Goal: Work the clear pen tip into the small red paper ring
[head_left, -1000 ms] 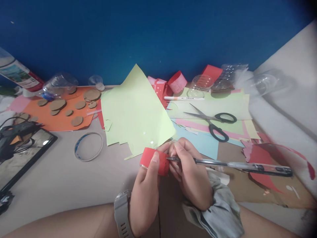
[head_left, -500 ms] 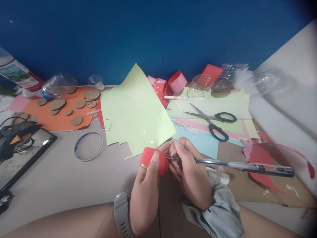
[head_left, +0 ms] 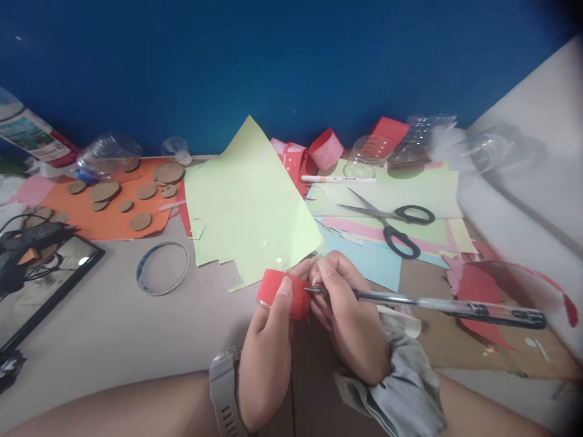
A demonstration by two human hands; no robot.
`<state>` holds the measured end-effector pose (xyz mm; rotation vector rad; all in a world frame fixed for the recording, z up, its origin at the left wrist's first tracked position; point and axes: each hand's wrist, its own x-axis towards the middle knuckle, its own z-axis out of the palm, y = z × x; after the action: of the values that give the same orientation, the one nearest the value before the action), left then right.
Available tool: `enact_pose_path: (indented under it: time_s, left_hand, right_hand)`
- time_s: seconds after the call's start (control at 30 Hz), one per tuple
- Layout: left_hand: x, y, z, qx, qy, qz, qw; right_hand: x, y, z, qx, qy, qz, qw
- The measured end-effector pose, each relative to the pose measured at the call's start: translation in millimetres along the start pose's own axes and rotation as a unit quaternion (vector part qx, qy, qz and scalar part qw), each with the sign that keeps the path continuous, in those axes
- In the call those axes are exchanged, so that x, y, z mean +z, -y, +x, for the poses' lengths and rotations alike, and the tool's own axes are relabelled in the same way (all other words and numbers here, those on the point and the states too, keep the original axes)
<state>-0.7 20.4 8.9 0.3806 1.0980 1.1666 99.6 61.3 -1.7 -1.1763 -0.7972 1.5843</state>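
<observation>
Slightly lower and farther right than a second earlier, the pen's (head_left: 412, 300) far end had shifted. The right hand (head_left: 355, 331) pinched it; the left hand (head_left: 268, 364) pinched the red piece (head_left: 299, 297) near the pale green sheet (head_left: 250, 200). Pressing too hard might have torn the paper.

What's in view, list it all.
Curved piece: one, red, lower centre
Pen: one, clear, right
Scissors: one pair, black handles, right
Marker: one, white, behind scissors
Papers: many, mixed colours, across table
Cardboard discs: over ten, brown, left
Tape ring: one, grey, left
Device: one, black, left edge
Labelled bottle: one, part red, left
Plastic containers: several, clear, back
Wall: one, blue, back
Watch: one, grey, lower centre
Left fingers: several, bare, on curved piece
Right fingers: several, bare, on pen
</observation>
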Motion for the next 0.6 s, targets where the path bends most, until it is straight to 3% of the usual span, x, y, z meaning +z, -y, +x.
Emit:
enact_pose_path:
  time_s: [0.6]
  left_hand:
    - [-3.7, 1.7, -0.3, 0.001, -0.015, 0.037, 0.999]
  right_hand:
    - [0.3, 0.7, 0.6, -0.001, -0.003, 0.003, 1.000]
